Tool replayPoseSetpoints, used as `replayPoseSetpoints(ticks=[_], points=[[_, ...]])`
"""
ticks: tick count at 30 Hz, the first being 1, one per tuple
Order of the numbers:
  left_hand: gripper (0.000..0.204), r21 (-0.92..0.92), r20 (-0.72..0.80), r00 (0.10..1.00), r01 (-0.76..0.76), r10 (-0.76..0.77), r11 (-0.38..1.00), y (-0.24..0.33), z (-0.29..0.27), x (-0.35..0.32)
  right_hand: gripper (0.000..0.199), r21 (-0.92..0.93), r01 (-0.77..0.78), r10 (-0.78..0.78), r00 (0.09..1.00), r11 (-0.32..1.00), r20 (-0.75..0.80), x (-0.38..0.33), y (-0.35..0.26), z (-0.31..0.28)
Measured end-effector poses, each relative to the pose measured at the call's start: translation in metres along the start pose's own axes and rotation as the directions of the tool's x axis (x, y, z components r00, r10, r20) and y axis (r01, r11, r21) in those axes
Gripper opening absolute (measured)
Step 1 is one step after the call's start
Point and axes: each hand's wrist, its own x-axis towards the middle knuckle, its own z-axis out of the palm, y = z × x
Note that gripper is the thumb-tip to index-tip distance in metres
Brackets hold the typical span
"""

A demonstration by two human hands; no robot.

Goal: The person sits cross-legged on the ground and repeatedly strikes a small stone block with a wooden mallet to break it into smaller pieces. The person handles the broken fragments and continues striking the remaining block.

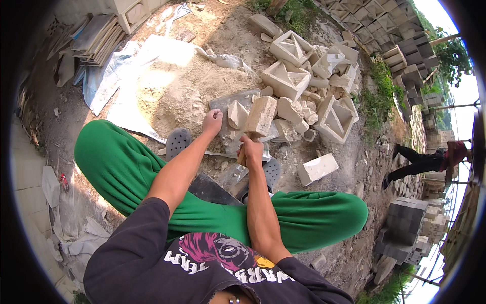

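Observation:
My right hand (251,151) is wrapped round the handle of a wooden mallet (261,116), whose thick, pale head is raised above it. To its left, my left hand (212,122) is closed beside a grey slab (217,105) on the ground between my feet. Whatever those fingers may hold is hidden. A jagged, pale chunk of broken block (237,114) rests on the slab, between my left hand and the mallet head. Light rubble and dust surround it.
Broken hollow blocks (286,80) and rubble are heaped ahead to the right. A single pale block (318,169) lies nearer. Crushed powder (172,93) covers a white sheet (109,105) at left. Boards (98,40) are stacked beyond it. A person (422,161) stands far right, near grey blocks (403,220).

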Motion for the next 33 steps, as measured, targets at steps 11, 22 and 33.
replayPoseSetpoints(ticks=[11,22,33], points=[[0.075,0.112,0.152,0.984,-0.106,0.088,0.988,0.017,0.033,0.015,0.019,0.183,-0.132,0.148,0.986,0.974,-0.073,0.001,0.005,-0.036],[0.051,-0.060,-0.020,1.000,0.003,-0.004,0.998,0.030,0.002,0.039,0.019,0.117,-0.127,0.140,0.984,0.985,-0.109,0.007,0.020,-0.037],[0.057,-0.147,-0.436,0.892,0.062,-0.121,0.987,0.005,-0.073,0.045,0.023,0.152,-0.164,0.177,0.981,0.975,-0.075,0.023,0.014,-0.012]])
